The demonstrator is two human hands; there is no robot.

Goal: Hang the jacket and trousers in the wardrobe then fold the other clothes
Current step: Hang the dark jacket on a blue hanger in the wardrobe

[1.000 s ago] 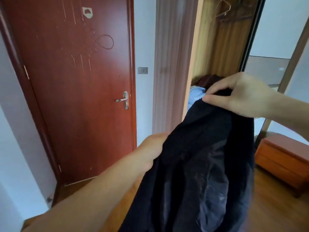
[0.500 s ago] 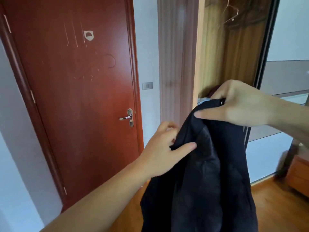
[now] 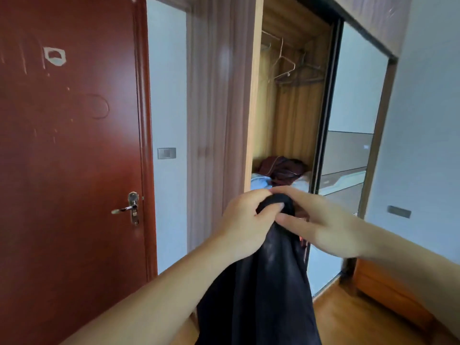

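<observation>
Black fabric, faintly glossy: jacket [image 3: 258, 290], hanging from both hands at centre frame, bunched at the top, falling past the lower edge of view. Left hand [image 3: 245, 225]: closed around the gathered top of the jacket from the left, thumb across the cloth, fingers wrapped behind. Right hand [image 3: 321, 225]: fingers extended and only loosely curled, thumb and fingertips pinching the same bunch from the right, touching the left hand's thumb. Both forearms bare, entering from the lower corners. Underfoot at lower right: wooden floor [image 3: 348, 319], with a low orange-brown cabinet [image 3: 388, 292] standing on it against the right wall. To the left, beyond the arm: red-brown door [image 3: 72, 145], shut, with metal lever handle [image 3: 127, 209] and a pale torn sticker mark [image 3: 54, 56] high on the panel. Beside the door frame: grey wall switch [image 3: 166, 153] on the white wall. Directly behind the hands: wardrobe [image 3: 254, 95], open, wood-lined inside. On its inner shelf, just above the hands: dark red garment [image 3: 281, 169] lying on pale blue and white cloth [image 3: 260, 181]. High in the wardrobe: rail with bare wire hangers [image 3: 286, 67]. At the wardrobe's right side: sliding mirrored door [image 3: 353, 120], black-framed, reflecting the room. Trousers: not identifiable.
</observation>
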